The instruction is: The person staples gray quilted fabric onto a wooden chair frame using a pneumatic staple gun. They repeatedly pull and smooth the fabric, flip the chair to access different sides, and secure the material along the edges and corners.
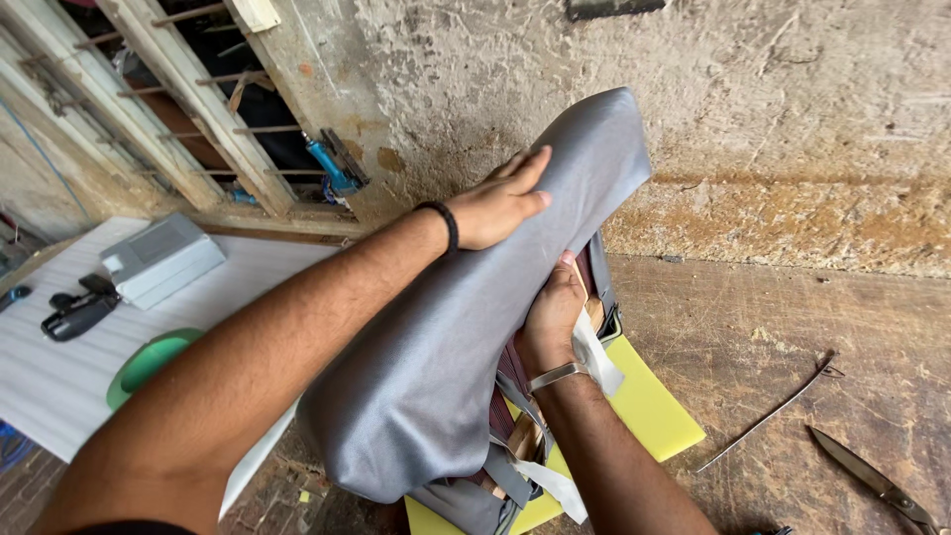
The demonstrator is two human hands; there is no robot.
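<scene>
Grey upholstered cushion (466,347) stands tilted over yellow sheet (649,406) near worktop's front edge. Left hand (500,203) flat, fingers spread, pressing fabric; right hand (553,312) gripping underside edge. Keep fabric taut, smooth outward.

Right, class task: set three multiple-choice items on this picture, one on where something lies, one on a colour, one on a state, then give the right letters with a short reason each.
1. Where do the scissors lie?
A. on the wooden surface at lower right
B. on the white sheet at left
C. on the window ledge

2. What colour is the flat board under the padded piece?
A. red
B. yellow
C. black

3. How does the left hand meet the grey upholstered cushion?
A. clenched in a fist beside it
B. held off it in the air
C. laid flat on its top, fingers stretched

Answers:
1 A, the blades rest on bare wood.
2 B, its edge shows bright yellow.
3 C, the palm presses the fabric while the right hand grips the underside.
</scene>
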